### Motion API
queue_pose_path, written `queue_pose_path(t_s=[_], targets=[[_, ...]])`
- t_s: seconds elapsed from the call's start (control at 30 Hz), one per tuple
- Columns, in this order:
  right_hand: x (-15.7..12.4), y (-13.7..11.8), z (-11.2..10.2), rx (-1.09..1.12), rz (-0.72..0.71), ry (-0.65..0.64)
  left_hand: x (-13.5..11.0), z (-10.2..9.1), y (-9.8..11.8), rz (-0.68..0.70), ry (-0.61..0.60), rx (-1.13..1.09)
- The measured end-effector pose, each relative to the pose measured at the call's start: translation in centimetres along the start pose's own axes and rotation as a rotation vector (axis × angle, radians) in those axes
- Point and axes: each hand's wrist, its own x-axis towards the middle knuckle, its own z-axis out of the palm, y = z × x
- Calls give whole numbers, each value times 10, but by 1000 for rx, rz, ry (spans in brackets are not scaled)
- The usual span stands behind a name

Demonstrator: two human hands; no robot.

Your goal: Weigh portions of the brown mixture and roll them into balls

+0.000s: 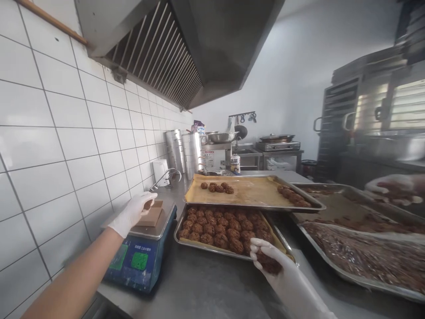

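Note:
My left hand (137,212), in a white glove, is closed on a small brown lump (148,204) just above a cardboard piece (153,214) on the blue digital scale (133,266). Gloved as well, my right hand (280,261) curls around a dark brown ball (269,264) in its palm. It is over the near right corner of a metal tray (199,250) full of rows of brown balls (221,228). A second tray (245,205), lined with paper, rests partly over the back of that one and carries several balls (217,188) at left and more at right.
At right, a large tray (361,279) holds a dark brown mass (372,252) under clear film. A co-worker's gloved hands (395,188) are above it. A range hood (186,57) hangs overhead beside the tiled wall (79,150). Metal canisters (191,155) stand behind the trays.

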Motion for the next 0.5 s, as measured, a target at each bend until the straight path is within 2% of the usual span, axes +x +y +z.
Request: queue_pose_path(t_s=[0.13, 0.27, 0.43, 0.5], targets=[[-1, 1, -2, 15, -4, -20, -39, 37, 13, 65, -85, -225], [-1, 1, -3, 15, -23, -47, -69, 84, 18, 20, -158, -505], [0, 2, -5, 18, -47, -56, -83, 127, 19, -109, -248, -693], [0, 3, -5, 20, -58, -65, -83, 139, 17, -157, -232, -715]])
